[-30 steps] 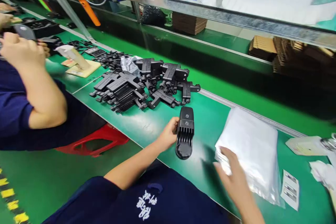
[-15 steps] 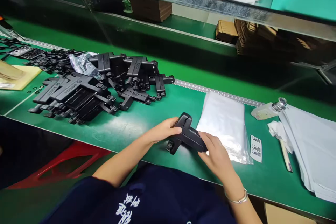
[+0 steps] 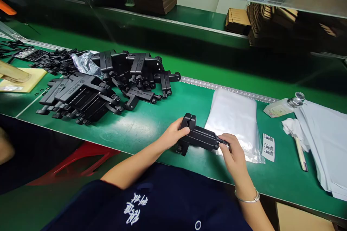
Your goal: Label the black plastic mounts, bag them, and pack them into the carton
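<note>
A black plastic bracket [image 3: 202,138] with a wide clamp-like head is held over the front of the green bench. My left hand [image 3: 175,133] is closed around its head end, thumb on top. At the other end, my right hand [image 3: 232,150] pinches a small black knob or lug [image 3: 222,140] that sticks out of the bracket. Just beyond the right hand lies a stack of clear plastic bags [image 3: 235,113]. Similar black brackets marked BOSCH [image 3: 74,92] are stacked to the left, with more brackets [image 3: 138,65] piled behind them.
A metal-capped bottle [image 3: 282,106], a crumpled white tissue [image 3: 290,128], a pale-handled tool [image 3: 300,154] and a label strip [image 3: 268,147] lie right. White sheets [image 3: 325,144] cover the far right. A yellow board [image 3: 35,78] and small black parts [image 3: 61,61] lie left. Another person's arm [image 3: 5,146] shows at left.
The bracket has turned in my hands so that its ribbed side shows. My right hand has slid from the bracket's body to the knob at its end.
</note>
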The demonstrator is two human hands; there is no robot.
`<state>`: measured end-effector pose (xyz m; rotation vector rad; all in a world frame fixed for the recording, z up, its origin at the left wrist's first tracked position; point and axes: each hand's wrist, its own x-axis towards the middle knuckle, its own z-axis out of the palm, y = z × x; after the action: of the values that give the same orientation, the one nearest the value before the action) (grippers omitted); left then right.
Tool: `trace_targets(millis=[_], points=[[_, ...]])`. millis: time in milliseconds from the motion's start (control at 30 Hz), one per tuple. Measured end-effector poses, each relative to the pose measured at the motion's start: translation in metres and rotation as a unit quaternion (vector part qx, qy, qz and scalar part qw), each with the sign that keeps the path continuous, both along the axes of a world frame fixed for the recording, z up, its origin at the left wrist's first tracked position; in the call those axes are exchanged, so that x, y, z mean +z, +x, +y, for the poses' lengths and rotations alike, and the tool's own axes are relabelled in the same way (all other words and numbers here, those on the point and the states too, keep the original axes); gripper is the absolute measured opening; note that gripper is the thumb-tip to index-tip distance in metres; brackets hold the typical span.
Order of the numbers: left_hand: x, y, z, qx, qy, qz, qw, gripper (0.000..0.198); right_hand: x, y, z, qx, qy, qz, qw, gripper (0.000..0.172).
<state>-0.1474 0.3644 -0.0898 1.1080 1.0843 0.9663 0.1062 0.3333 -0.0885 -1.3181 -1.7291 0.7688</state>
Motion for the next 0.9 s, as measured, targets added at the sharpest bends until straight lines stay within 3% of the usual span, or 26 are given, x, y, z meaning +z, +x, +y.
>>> trace_targets(millis=[100,167,267,333,500,633,900], points=[[-0.004,0.004,0.001,0.01,-0.054,-0.086,0.995,0.062,-0.001,0.002,-0.004,0.032,0.087,-0.024,0.995,0.022],[-0.005,0.004,-0.002,0.011,-0.034,-0.082,0.996,0.064,-0.009,0.003,-0.005,0.041,0.038,0.018,0.998,0.035],[-0.003,0.0,-0.008,-0.012,0.041,-0.025,0.999,0.071,-0.022,0.0,-0.004,0.053,-0.097,0.116,0.987,0.06],[0.002,-0.002,-0.01,-0.055,0.094,0.006,0.994,0.072,-0.025,-0.004,-0.003,0.053,-0.141,0.148,0.977,0.062],[0.008,-0.011,-0.006,-0.173,0.199,0.012,0.964,0.077,-0.007,-0.008,-0.003,0.031,-0.102,0.124,0.986,0.055],[0.005,-0.019,-0.003,-0.192,0.232,0.019,0.953,0.082,0.004,-0.007,-0.001,0.037,-0.087,0.076,0.993,0.058],[0.037,-0.012,-0.017,-0.182,0.313,0.258,0.896,0.055,-0.028,-0.011,0.015,0.064,-0.11,0.112,0.986,0.07]])
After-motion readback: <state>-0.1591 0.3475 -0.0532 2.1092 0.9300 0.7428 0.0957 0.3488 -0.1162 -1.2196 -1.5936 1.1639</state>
